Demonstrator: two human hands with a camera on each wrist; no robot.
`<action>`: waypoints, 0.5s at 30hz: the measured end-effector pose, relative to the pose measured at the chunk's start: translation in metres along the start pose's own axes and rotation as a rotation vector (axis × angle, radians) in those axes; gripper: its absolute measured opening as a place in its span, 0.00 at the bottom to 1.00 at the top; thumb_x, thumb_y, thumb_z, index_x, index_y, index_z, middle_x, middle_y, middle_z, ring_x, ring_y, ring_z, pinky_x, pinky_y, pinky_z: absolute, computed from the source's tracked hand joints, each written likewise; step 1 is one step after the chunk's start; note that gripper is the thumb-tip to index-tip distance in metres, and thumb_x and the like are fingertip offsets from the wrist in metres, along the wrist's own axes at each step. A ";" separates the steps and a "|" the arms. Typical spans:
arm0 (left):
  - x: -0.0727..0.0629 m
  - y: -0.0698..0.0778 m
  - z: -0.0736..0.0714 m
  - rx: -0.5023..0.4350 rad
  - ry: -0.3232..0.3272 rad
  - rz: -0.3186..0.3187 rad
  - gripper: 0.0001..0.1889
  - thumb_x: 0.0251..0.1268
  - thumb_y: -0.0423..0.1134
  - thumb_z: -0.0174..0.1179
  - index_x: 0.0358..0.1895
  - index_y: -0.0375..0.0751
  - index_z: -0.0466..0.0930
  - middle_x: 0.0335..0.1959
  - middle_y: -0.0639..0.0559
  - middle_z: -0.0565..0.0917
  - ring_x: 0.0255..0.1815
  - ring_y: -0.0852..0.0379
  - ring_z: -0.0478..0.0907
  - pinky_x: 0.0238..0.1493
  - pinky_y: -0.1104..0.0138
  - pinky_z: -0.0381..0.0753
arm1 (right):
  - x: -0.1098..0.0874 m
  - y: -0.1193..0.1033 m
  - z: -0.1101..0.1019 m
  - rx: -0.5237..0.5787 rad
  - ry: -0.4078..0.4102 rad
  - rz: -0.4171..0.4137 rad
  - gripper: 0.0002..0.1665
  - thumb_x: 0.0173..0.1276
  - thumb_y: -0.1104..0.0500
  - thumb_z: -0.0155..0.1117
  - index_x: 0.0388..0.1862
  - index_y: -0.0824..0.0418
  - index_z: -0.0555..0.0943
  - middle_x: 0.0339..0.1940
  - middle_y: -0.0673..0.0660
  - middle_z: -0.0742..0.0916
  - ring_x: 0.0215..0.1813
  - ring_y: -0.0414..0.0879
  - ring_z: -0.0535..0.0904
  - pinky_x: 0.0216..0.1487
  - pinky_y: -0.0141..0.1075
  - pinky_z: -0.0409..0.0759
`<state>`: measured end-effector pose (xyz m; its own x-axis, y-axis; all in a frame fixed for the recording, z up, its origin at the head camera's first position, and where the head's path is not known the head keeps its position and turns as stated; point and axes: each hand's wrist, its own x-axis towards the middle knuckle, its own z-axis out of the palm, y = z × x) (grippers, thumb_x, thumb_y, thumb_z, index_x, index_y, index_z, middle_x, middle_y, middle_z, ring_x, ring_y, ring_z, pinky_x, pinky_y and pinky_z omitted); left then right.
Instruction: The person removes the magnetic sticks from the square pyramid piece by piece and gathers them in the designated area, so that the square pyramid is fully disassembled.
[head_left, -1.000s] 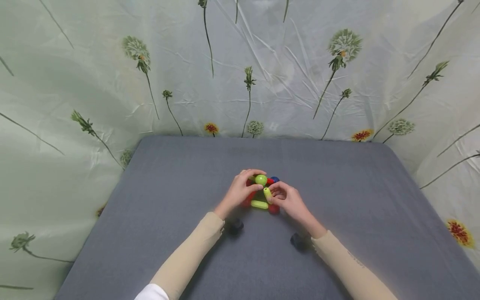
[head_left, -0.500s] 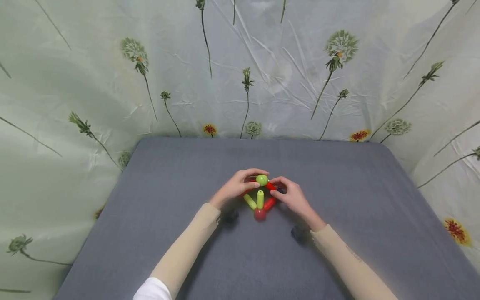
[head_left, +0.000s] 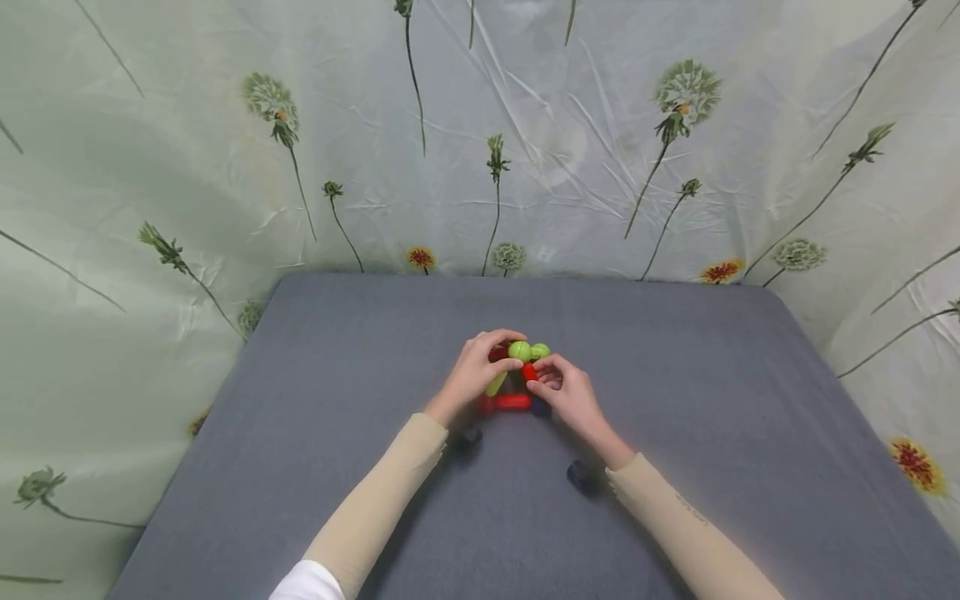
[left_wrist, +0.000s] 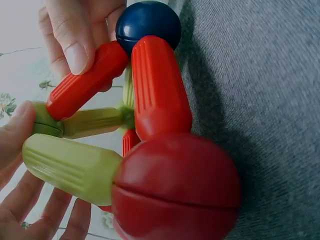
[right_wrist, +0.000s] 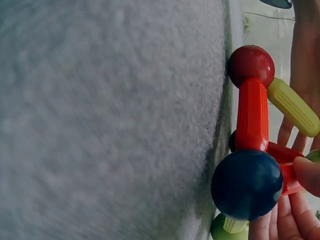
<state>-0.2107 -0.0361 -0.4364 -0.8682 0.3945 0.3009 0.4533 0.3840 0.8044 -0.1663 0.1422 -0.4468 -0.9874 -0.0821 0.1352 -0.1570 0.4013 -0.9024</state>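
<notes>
A toy frame of ribbed rods and balls stands on the grey surface between both hands. My left hand holds the light-green ball at its top, thumb and fingers about it. My right hand pinches a slanting red rod that runs from that ball down to the dark-blue ball. Another red rod links the blue ball to a red ball along the near side. From the red ball a yellow-green rod rises toward the top ball. A second light-green ball shows behind; the far side is partly hidden.
The grey cloth-covered surface spreads round the frame. Behind it hangs a pale curtain printed with dandelions. A dark object shows beneath the right wrist, another dark object by the left.
The frame has turned between the hands, bringing a red rod and the blue ball to the near side. My right hand has gone from a yellow-green rod to a red one; the left stays at the top ball.
</notes>
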 end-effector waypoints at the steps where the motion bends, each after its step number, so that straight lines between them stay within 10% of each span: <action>1: 0.000 0.000 -0.001 -0.017 0.005 -0.006 0.18 0.59 0.35 0.66 0.54 0.37 0.80 0.45 0.49 0.83 0.45 0.52 0.76 0.46 0.62 0.77 | -0.001 -0.001 0.000 0.005 -0.003 -0.002 0.14 0.56 0.71 0.71 0.41 0.69 0.79 0.33 0.60 0.84 0.37 0.51 0.81 0.38 0.33 0.80; 6: 0.004 -0.001 -0.007 -0.088 -0.010 -0.026 0.18 0.60 0.33 0.64 0.55 0.38 0.79 0.47 0.47 0.83 0.45 0.53 0.81 0.46 0.63 0.79 | -0.004 -0.002 -0.003 0.029 -0.054 -0.025 0.14 0.58 0.70 0.70 0.42 0.69 0.79 0.36 0.61 0.84 0.38 0.51 0.82 0.40 0.34 0.81; 15: 0.004 -0.003 -0.010 -0.192 -0.243 0.042 0.19 0.67 0.34 0.58 0.60 0.35 0.75 0.54 0.45 0.80 0.52 0.52 0.77 0.55 0.60 0.74 | 0.005 0.010 -0.017 -0.072 0.025 -0.087 0.15 0.58 0.72 0.63 0.46 0.68 0.80 0.43 0.62 0.84 0.48 0.55 0.79 0.51 0.47 0.76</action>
<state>-0.2176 -0.0435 -0.4325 -0.7657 0.6033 0.2231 0.4209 0.2077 0.8830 -0.1728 0.1610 -0.4483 -0.9699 -0.0970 0.2232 -0.2425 0.4583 -0.8551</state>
